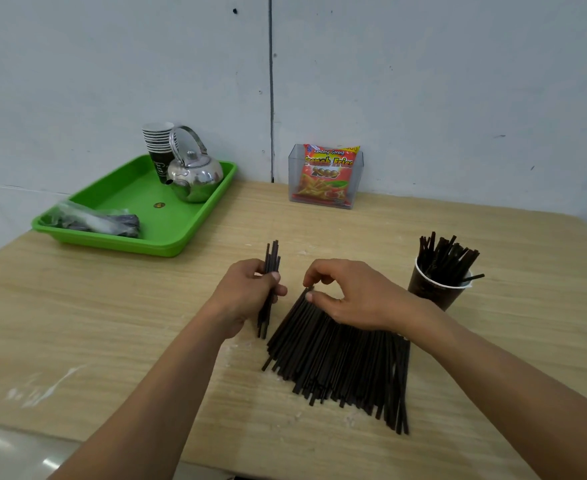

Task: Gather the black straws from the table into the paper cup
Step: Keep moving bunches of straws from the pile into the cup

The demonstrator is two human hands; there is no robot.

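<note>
The left hand [247, 292] grips a small bundle [272, 258] of black straws. Its fingers and thumb are curled round the middle, and the bundle stands nearly upright over the table [112, 323]. Just to its right, the right hand [347, 296] bends over the far edge of the pile [340, 362] of black straws fanned out on the near part of the table. Its thumb and forefinger pinch the far tips of the leftmost straws, and the other fingers are curled above. The paper cup [434, 292] (dark outside, white rim) stands upright just right of that wrist, with a sheaf of straws [447, 254] sticking out. At the far left a green tray [129, 199] holds a steel kettle [195, 174], a stack of cups [158, 140] and a plastic bag [94, 220]. Against the far wall stands a clear box [295, 178] with a snack packet [326, 174].
</note>
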